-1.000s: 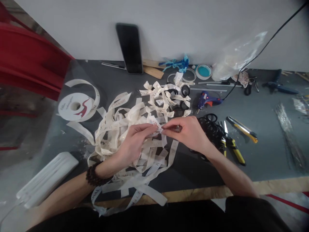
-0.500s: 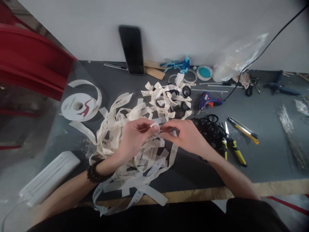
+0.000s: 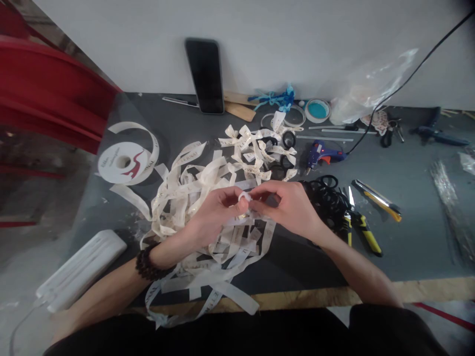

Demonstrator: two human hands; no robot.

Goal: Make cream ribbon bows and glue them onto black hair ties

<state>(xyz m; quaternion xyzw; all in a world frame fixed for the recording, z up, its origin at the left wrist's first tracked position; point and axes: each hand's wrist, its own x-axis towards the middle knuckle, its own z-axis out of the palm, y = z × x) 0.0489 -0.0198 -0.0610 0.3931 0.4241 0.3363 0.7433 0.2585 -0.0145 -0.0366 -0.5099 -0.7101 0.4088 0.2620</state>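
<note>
Both hands meet over a heap of cream printed ribbon strips. Between thumb and fingers, my left hand pinches a short white ribbon piece that curls over the thumb. From the other side, my right hand pinches the same ribbon, its fingertips almost touching the left thumb. The ribbon's lower part is partly hidden by the fingers. Just beyond the hands lies a pile of tied ribbon bows, some with black hair ties. A bunch of black hair ties sits right of my right hand.
A ribbon spool lies at the left, a white power strip nearer. A phone leans on the wall. Rightward are a blue glue gun, yellow-handled snips, a utility knife and a black cable.
The fingers of both hands have drawn closer together around the white ribbon, which now looks more curled. The whole view has shifted slightly.
</note>
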